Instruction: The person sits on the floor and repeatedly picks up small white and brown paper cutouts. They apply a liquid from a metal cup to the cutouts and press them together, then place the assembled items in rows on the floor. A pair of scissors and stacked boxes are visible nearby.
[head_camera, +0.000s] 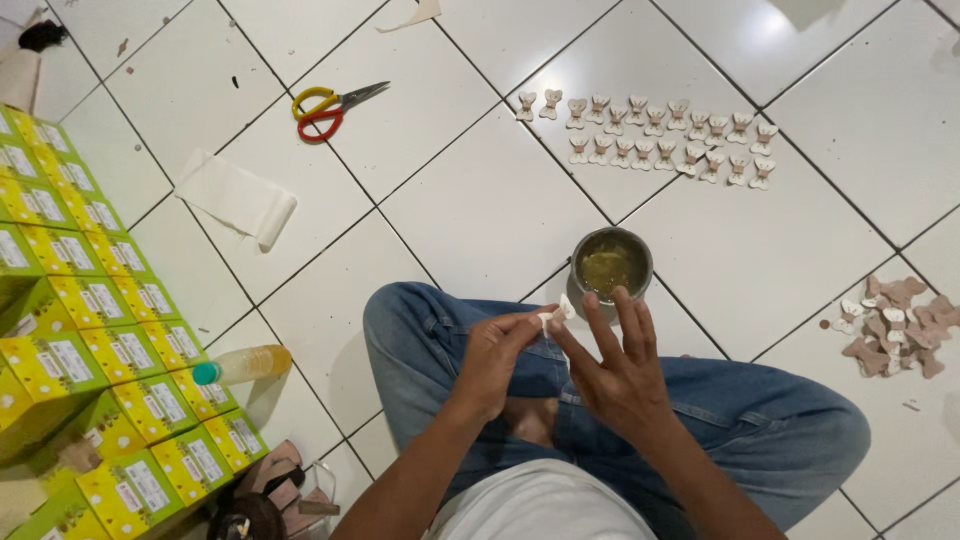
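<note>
White tiled floor (480, 200) with dark grout lines. Red-and-yellow-handled scissors (333, 106) lying shut, upper left. White folded cloth (236, 196) just below them. Yellow-green boxes (90, 330) stacked in rows along left edge. Plastic bottle (243, 365) with teal cap lying on its side beside the boxes.

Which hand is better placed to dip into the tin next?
Probably the right hand: its fingertips lie beside the tin of greenish paste. The left hand pinches the small white piece, farther from the tin.
</note>
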